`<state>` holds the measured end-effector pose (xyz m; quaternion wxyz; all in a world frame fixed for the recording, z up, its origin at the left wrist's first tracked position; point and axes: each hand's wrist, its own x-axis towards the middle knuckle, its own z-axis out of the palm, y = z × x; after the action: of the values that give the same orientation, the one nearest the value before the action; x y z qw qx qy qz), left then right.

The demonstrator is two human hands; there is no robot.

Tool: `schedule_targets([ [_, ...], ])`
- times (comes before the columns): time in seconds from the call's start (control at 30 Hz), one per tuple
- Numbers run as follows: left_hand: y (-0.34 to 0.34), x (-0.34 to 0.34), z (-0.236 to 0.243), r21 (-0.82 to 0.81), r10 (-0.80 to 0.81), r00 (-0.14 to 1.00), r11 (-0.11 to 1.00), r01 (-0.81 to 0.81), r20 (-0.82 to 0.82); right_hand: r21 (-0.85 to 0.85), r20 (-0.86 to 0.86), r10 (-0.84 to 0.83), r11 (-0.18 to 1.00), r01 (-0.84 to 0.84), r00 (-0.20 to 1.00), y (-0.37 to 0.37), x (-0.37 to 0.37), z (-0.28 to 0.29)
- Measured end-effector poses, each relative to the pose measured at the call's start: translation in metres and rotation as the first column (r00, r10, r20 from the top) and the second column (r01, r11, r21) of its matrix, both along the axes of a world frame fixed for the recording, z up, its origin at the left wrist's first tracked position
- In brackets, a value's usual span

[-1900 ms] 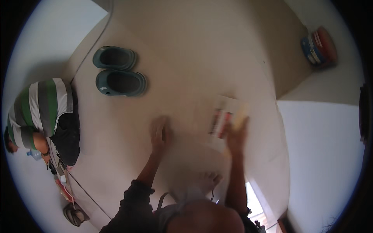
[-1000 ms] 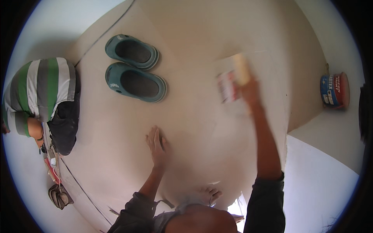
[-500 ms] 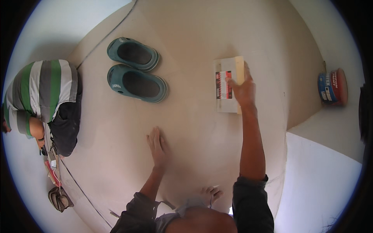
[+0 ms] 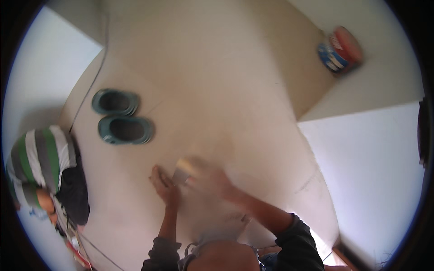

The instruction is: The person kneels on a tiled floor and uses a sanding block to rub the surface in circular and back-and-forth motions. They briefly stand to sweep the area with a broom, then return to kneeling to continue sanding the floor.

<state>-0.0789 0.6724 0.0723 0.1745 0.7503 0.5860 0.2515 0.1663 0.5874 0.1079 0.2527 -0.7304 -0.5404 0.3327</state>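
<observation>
My right hand (image 4: 216, 183), smeared by motion, grips a flat scraper-like tool (image 4: 187, 165) with a pale edge over the beige floor (image 4: 199, 90). Just left of the tool, my left hand (image 4: 163, 183) is low at the floor with its fingers apart; I make out nothing in it. The tool's face is too blurred to see clearly.
Green clogs (image 4: 125, 129) stand at upper left. A co-worker in striped shirt (image 4: 40, 153) crouches at far left beside a cable and small items (image 4: 74, 244). A red-and-blue bucket (image 4: 339, 52) is at upper right by pale wall edges (image 4: 370, 162).
My right hand has brought the tool down and leftward from upper right to beside my left hand. My left hand sits a little further left. The whole view has shifted.
</observation>
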Motion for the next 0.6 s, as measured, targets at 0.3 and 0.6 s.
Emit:
schedule_targets([
  [0.3,0.004,0.004,0.000,0.063,-0.111,0.991,0.991,0.116,-0.075,-0.331,0.270,-0.541,0.725,0.604,0.797,-0.103,0.163,0.060],
  [0.6,0.012,0.035,-0.012,0.048,-0.297,0.954,0.954,0.295,0.040,0.005,0.584,-0.510,0.780,0.625,0.631,-0.222,0.082,0.085],
])
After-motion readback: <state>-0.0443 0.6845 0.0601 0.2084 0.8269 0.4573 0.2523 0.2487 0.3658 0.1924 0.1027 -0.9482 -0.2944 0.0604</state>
